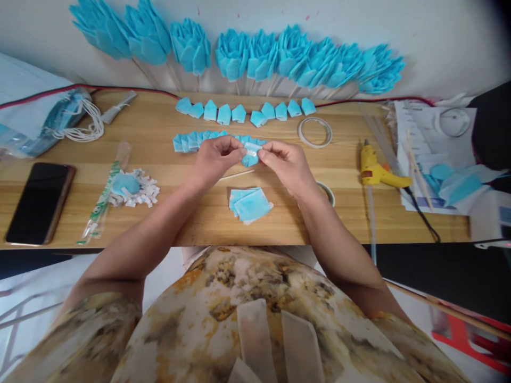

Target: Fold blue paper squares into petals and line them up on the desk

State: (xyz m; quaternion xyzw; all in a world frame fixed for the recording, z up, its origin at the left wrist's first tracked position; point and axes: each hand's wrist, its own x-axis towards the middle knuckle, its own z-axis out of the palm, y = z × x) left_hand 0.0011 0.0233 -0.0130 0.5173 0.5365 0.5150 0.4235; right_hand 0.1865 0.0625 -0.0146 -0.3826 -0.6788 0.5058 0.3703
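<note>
Blue piece [250,159], folded and bearing a pale, shiny strip, is held up between the two hands, just above the nearer row [190,141] of folded pieces. At its left end, the left hand [219,157] pinches it with thumb and fingertips; at its right end, the right hand [288,164] does likewise. It looks thin and clothlike, so I judge it very light, soft and limp, stiffer only where folded. Its dull surface should not slip much, but hard squeezing could crumple it or spring a fold. Best grip, I would say, is by the two side edges, thumbs in front and fingertips behind, clear of the strip. Below it, the stack [252,206] of flat sheets looks just as flimsy and should be lifted by a corner.

For writing, from the left: the phone [40,203] has a dark screen with nothing to read. Beside it, the clear wrapper [98,210] carries green and white marks, too small to make out. On the tape roll [301,133] no lettering shows. The yellow glue gun [377,174] has a small reddish label, not legible. Far right, the paper [447,150] bears faint print that cannot be read.
</note>
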